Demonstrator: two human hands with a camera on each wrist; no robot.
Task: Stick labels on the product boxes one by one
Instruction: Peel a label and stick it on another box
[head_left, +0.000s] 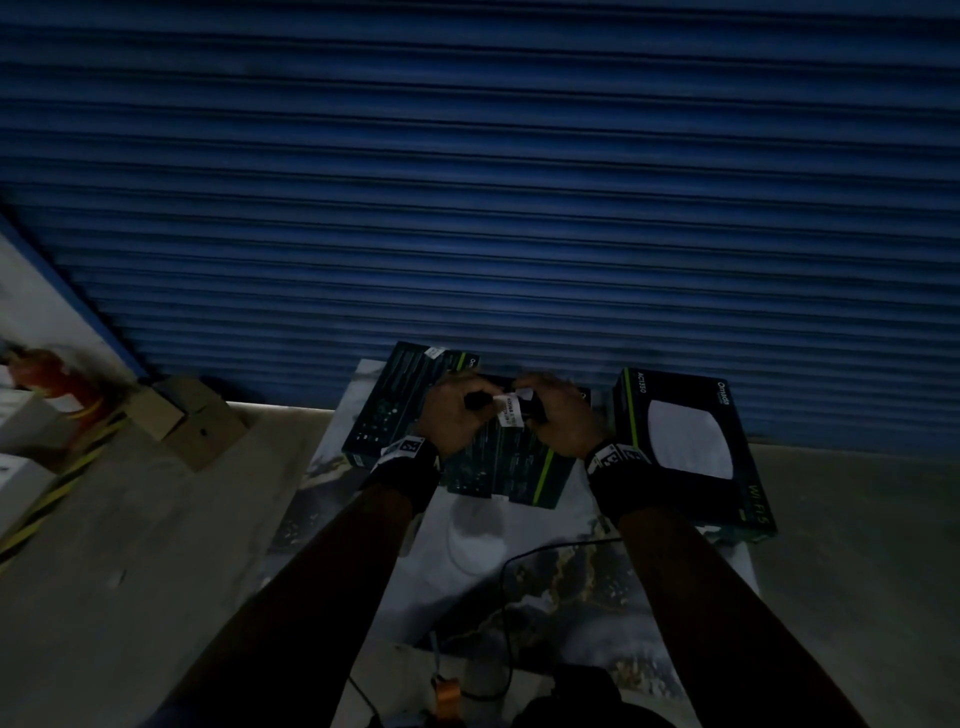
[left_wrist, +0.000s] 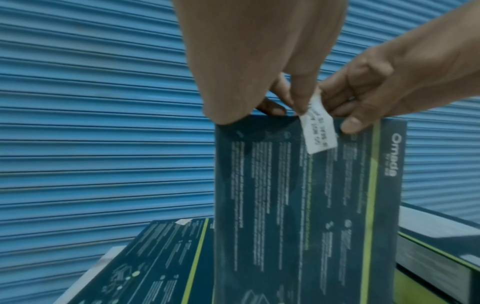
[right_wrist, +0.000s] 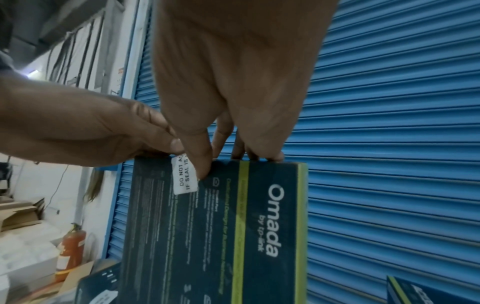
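Note:
A dark product box (head_left: 506, 465) with a green stripe stands upright on the table, and both hands hold its top edge. A white label (head_left: 509, 410) sits at that top edge and hangs down the printed face (left_wrist: 298, 205). My left hand (head_left: 465, 408) grips the edge with fingers behind the box and its thumb (left_wrist: 301, 98) at the label's (left_wrist: 320, 131) top. My right hand (head_left: 543, 413) grips the edge beside it, thumb (right_wrist: 201, 164) pressing the label's (right_wrist: 185, 181) right side against the box (right_wrist: 221, 236).
A second box (head_left: 400, 405) with a label (head_left: 434, 353) lies flat at the left, a third (head_left: 685, 441) at the right. A blue roller shutter (head_left: 467, 182) stands right behind. A cardboard carton (head_left: 187, 421), a fire extinguisher (right_wrist: 72, 253) and a cable (head_left: 511, 566) are nearby.

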